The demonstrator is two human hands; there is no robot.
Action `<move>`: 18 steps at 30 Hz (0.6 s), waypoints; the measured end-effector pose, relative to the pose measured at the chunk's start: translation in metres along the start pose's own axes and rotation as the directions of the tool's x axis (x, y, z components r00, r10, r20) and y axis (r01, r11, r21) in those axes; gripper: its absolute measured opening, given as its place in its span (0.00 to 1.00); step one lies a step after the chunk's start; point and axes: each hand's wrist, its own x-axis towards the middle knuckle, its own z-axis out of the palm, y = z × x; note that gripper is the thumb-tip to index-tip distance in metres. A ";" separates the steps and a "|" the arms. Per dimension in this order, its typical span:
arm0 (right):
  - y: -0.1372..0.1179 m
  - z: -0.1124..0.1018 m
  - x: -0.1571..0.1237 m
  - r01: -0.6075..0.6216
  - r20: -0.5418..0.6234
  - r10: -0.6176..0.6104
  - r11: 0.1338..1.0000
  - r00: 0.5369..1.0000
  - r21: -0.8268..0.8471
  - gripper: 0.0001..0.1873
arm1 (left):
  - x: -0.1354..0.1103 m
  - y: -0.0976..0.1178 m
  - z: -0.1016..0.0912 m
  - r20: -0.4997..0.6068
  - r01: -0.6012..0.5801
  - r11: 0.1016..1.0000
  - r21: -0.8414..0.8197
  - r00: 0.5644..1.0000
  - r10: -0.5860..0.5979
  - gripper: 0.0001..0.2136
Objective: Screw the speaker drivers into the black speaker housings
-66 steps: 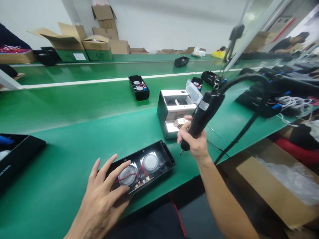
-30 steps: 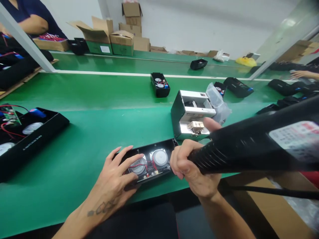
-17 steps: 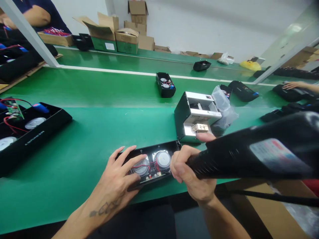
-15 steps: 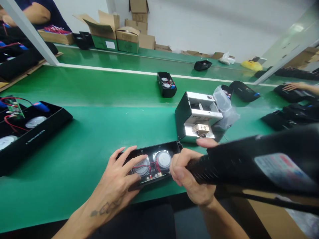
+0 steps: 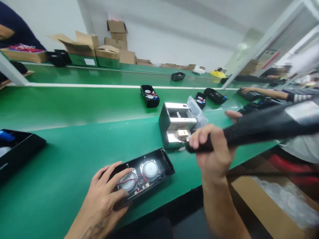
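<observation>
An open black speaker housing (image 5: 165, 162) lies on the green bench in front of me. Inside are two round silver speaker drivers (image 5: 150, 170), red and black wires, and a circuit board along the near wall. My left hand (image 5: 107, 189) grips the left end of this housing, fingers over the far wall and across one driver, thumb at the near side. My right hand (image 5: 215, 149) is wrapped round the front end of a black electric screwdriver (image 5: 264, 127), partly blurred. Its tip is near a silver screw feeder (image 5: 179, 122); whether they touch I cannot tell.
Another speaker housing (image 5: 149, 96) stands behind the feeder. A larger housing (image 5: 20, 149) sits at the left. Cardboard boxes (image 5: 108, 56) line the back shelf. At right, a co-worker's arm (image 5: 269, 93) reaches over black housings. Below the bench edge is an open carton (image 5: 269, 205).
My right hand has lifted the screwdriver away from the housing, up and right towards the screw feeder. The view has turned right. My left hand stays on the housing.
</observation>
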 end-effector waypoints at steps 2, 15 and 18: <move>0.008 -0.012 0.030 0.057 -0.147 -0.080 0.986 0.986 -0.155 0.22 | 0.000 -0.007 0.000 0.007 -0.101 0.992 0.075 0.995 0.101 0.02; 0.005 -0.002 0.004 -0.227 0.091 0.246 0.958 0.965 -0.174 0.27 | 0.010 0.017 -0.001 -0.086 0.069 0.996 -0.061 0.994 -0.074 0.09; -0.017 0.022 -0.024 -0.227 0.170 0.218 0.973 0.961 0.036 0.21 | 0.016 0.025 -0.004 -0.050 0.126 0.987 -0.099 0.990 -0.131 0.09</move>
